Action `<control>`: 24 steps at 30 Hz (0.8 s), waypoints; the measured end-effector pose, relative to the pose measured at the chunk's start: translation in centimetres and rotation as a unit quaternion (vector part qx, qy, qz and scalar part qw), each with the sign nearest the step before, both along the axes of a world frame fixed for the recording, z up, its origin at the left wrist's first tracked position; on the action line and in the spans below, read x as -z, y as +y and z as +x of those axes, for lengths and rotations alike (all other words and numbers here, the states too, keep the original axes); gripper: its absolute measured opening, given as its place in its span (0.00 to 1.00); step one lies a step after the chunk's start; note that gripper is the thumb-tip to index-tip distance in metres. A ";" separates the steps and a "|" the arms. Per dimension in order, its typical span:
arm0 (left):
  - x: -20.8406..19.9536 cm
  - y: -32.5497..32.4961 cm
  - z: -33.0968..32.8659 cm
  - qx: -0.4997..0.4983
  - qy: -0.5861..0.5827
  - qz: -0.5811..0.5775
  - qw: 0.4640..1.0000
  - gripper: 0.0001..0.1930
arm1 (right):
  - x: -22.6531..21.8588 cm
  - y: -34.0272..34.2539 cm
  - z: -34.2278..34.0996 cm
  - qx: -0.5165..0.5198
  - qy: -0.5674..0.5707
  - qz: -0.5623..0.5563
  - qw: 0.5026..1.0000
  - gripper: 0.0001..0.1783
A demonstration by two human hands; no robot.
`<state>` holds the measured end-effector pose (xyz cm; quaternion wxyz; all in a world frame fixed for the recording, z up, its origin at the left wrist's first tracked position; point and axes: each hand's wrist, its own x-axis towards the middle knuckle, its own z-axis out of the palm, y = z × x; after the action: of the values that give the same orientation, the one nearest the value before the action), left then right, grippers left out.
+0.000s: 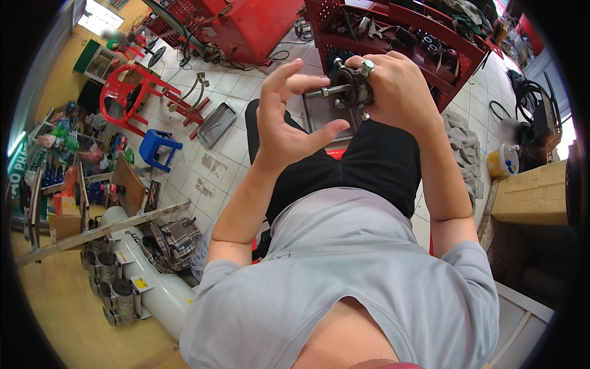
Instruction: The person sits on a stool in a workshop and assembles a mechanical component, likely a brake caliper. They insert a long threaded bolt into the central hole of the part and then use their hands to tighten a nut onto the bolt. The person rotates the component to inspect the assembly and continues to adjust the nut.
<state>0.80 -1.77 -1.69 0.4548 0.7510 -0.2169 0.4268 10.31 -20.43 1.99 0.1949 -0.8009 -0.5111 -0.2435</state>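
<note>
My right hand (399, 89) grips a dark round metal part with several bolts (352, 89) above my lap; its fingers wrap over the far side. One long threaded bolt (326, 91) points out of the part toward my left hand, and a shiny bolt head (367, 66) stands up near my right fingers. My left hand (284, 117) is open beside it, thumb and fingers spread around the bolt's free end without visibly gripping it. Beneath the part, a grey metal tray (314, 117) shows partly between my knees.
Ahead stands a red tool cart (393, 46) loaded with tools. At left are a metal tray (217, 125), a blue stool (160, 149), a red chair (123, 92) and a white cylindrical tank (150, 270). A bucket (503, 161) and a cardboard box (531, 194) stand at right.
</note>
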 end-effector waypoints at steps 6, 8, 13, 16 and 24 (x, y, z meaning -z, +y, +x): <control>0.7 0.2 -0.6 -0.026 0.092 -0.016 0.995 0.43 | -0.3 -0.3 0.1 0.009 0.002 0.005 1.000 0.29; 0.3 0.1 0.4 -0.043 -0.045 0.005 0.998 0.40 | -0.2 -0.3 0.1 0.009 0.003 0.005 1.000 0.29; 0.5 -0.3 -1.1 -0.019 0.113 -0.018 0.993 0.41 | -0.1 -0.3 0.2 0.014 0.006 0.005 1.000 0.29; 1.1 0.4 -0.9 -0.044 0.081 -0.013 0.996 0.41 | -0.2 -0.3 0.3 0.016 -0.005 0.006 1.000 0.29; 0.7 0.1 -0.5 -0.015 0.034 0.011 0.999 0.37 | -0.1 -0.2 0.2 0.014 0.011 -0.003 1.000 0.29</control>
<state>0.33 -1.69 -2.40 0.4471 0.7734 -0.1949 0.4050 10.54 -20.66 2.07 0.1950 -0.8110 -0.4987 -0.2356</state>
